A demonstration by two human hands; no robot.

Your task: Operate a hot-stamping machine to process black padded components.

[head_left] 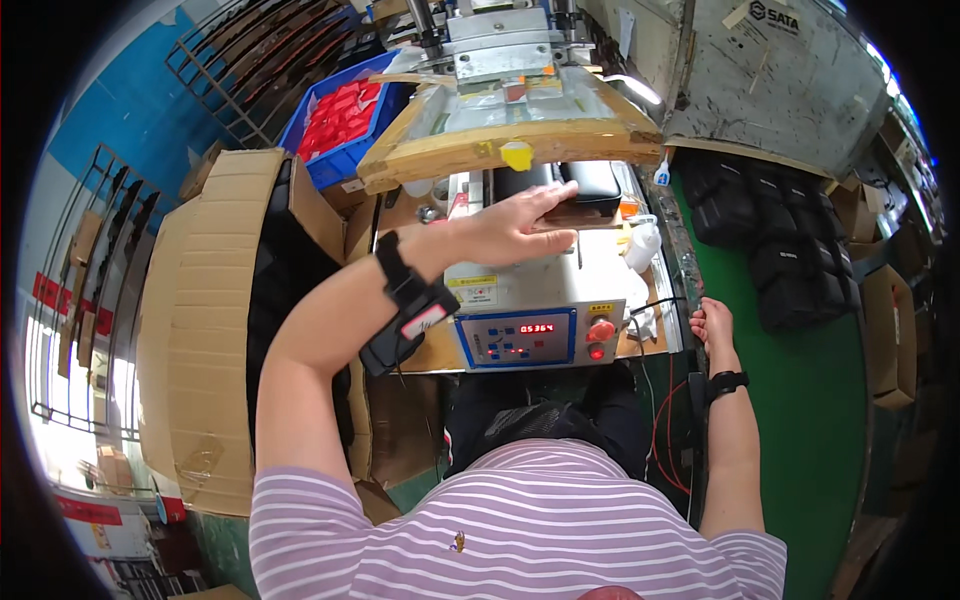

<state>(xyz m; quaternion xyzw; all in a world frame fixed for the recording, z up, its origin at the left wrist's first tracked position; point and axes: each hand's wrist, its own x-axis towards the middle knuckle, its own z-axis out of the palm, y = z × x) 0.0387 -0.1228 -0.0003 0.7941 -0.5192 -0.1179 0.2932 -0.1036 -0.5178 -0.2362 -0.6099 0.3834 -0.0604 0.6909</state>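
My left hand (520, 225) reaches across the top of a screen-printing machine (590, 270), its fingers stretched out and thumb apart. Its fingertips are at a glossy black case (592, 186) lying under the raised wooden-framed screen (510, 150); whether they touch it I cannot tell. Another dark piece (522, 182) sits beside that case, partly behind the hand. Off to the right, my right hand (712, 322) is at the dark rail of the green belt, its fingers curled in. What they hold, if anything, is hidden.
Red pieces fill a blue crate (330, 120) at the far left. An open carton (215, 310) with black goods stands at my left. Black cases (780, 230) lie on the green belt (800, 400) at right. A white bottle (642, 245) and cables flank the machine's control panel (515, 338).
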